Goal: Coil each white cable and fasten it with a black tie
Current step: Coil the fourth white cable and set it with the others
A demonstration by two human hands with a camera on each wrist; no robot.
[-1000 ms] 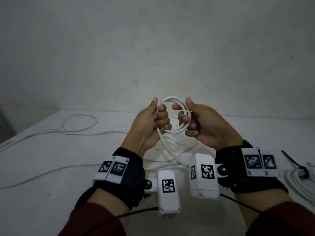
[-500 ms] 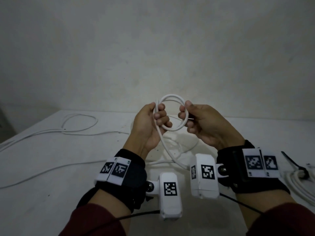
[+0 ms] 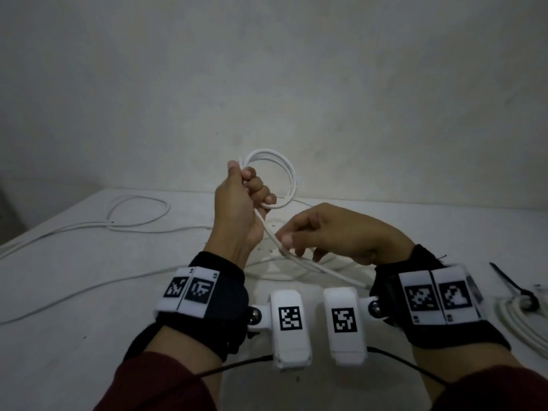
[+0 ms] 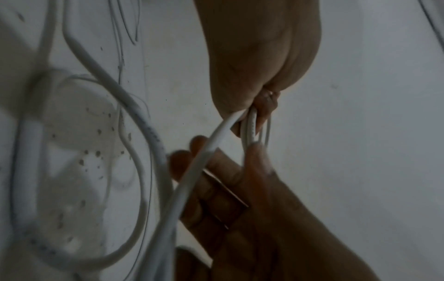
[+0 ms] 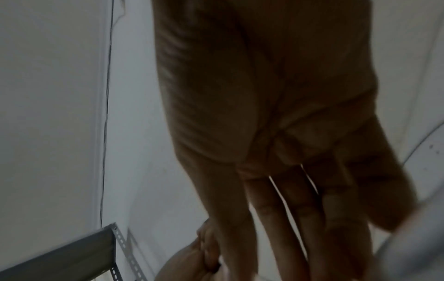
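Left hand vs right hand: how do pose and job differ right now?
The left hand is raised, fist gripping the coiled loops; the right hand sits lower, fingers around the loose cable run. Left fingers curl tightly; right fingers look straighter. Both touch the same white cable.

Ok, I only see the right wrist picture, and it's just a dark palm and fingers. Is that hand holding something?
Observer: Yes. In the head view the right hand holds a loose run of thin white cable between thumb and fingers, just above the grey table.
Operator: Where does that cable go?
Observer: Up into the left hand, which grips a small round coil of the same cable, raised in the air.
Operator: Is any cable finished?
Observer: One, it seems: a coiled white cable lies at the table's right edge with a black tie on it.
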